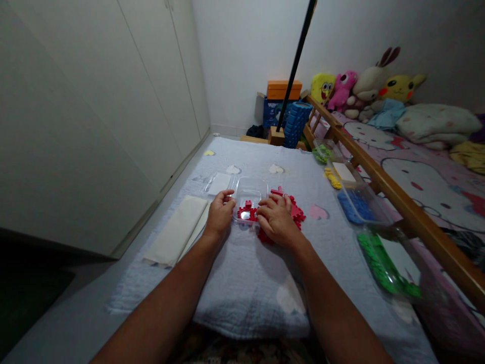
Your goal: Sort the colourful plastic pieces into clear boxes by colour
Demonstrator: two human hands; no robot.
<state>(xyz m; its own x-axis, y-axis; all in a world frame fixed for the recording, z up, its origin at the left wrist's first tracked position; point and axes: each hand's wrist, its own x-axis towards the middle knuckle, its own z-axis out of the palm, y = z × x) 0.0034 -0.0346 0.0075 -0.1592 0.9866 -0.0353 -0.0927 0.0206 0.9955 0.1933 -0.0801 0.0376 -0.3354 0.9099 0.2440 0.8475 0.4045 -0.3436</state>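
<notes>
A clear plastic box [250, 195] sits on the grey blanket [242, 283] with a few red pieces [247, 212] inside. My left hand [220, 215] grips the box's left edge, fingers curled round it. My right hand [278, 218] rests palm down on a heap of red building pieces [297, 212] just right of the box, fingers bent over them; what lies under the palm is hidden. The box's clear lid [219, 183] lies to the upper left.
Along the right stand open clear boxes of blue pieces [356, 207], green pieces [382, 268], yellow pieces [333, 178] and light green pieces [322, 152], beside a wooden bed rail [397, 194]. A folded white cloth [178, 230] lies left. A black pole [295, 65] rises behind.
</notes>
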